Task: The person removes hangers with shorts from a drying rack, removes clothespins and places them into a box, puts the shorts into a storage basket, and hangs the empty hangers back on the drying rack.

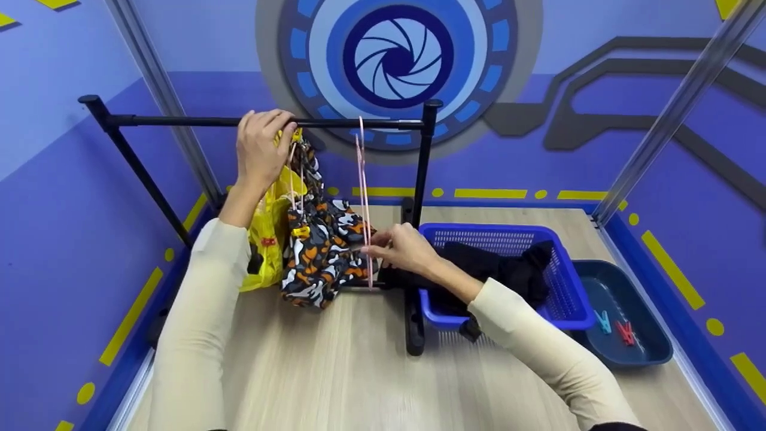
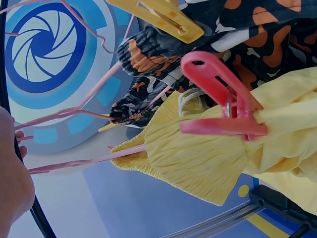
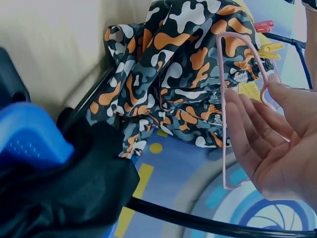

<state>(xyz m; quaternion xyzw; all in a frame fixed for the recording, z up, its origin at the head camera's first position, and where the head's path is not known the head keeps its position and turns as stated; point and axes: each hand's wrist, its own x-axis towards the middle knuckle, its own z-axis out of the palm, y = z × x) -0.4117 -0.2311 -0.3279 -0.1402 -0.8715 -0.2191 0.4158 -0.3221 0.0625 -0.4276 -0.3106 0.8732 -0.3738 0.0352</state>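
Note:
My left hand (image 1: 263, 146) grips the black rail (image 1: 191, 121) of a clothes rack, beside the tops of hung clothes. Below it hang yellow shorts (image 2: 193, 153), with a red clothespin (image 2: 218, 94), and camouflage-patterned shorts (image 1: 320, 260) in black, orange and white, with yellow clothespins (image 1: 301, 232). Pink hangers hold them. To their right, a bare pink hanger (image 3: 222, 74) hangs from the rail, seen nearly edge-on in the head view. My right hand (image 1: 407, 248) pinches its lower part between thumb and fingers.
Right of the rack stands a blue basket (image 1: 565, 275) with black cloth (image 1: 497, 266) inside, some hanging over its near edge. A dark tray (image 1: 649, 353) beside it holds a light-blue clothespin (image 1: 603, 322) and a red clothespin (image 1: 625, 333). The rack's foot (image 1: 414, 329) stands against the basket.

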